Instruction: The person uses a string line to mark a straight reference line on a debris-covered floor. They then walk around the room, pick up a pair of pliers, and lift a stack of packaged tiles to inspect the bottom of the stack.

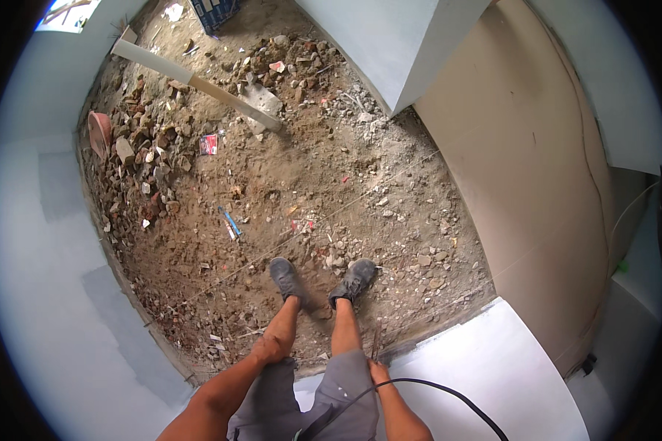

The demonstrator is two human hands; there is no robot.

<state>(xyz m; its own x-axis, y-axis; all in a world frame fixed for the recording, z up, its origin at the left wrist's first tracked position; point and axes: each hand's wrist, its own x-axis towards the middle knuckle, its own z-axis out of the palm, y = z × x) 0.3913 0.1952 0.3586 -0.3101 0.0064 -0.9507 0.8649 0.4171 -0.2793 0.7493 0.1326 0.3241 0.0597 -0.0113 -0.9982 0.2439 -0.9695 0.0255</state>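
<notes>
Knees and shorts are what my hands rest on as I stand bent forward over a rubble-strewn dirt floor. My left hand (272, 347) lies on my left knee, fingers curled down over it, holding nothing that I can see. My right hand (377, 371) sits at the hem of my grey shorts (338, 400) on the right thigh; its fingers are mostly hidden against the cloth, so I cannot tell how far it is closed. A thin black cable (449, 393) arcs from near that hand toward the lower right, lying over a white slab (493, 367); whether the hand grips it I cannot tell.

My two grey shoes (285, 278) (353, 279) stand apart on the soil, toes pointing away from me, with small stones around them. A thin taut string (331, 213) runs diagonally across the ground just ahead of the shoes. Further off, a pale long handle (176, 72) slants across the rubble and ends at a dusty shovel blade (261, 99). Broken bricks (136, 158) pile along the left edge beside the pale blue wall (37, 242), and a small red packet (209, 144) lies near them. A blue strip (229, 220) rests on the dirt between the bricks and my feet. A beige wall (522, 176) rises on the right.
</notes>
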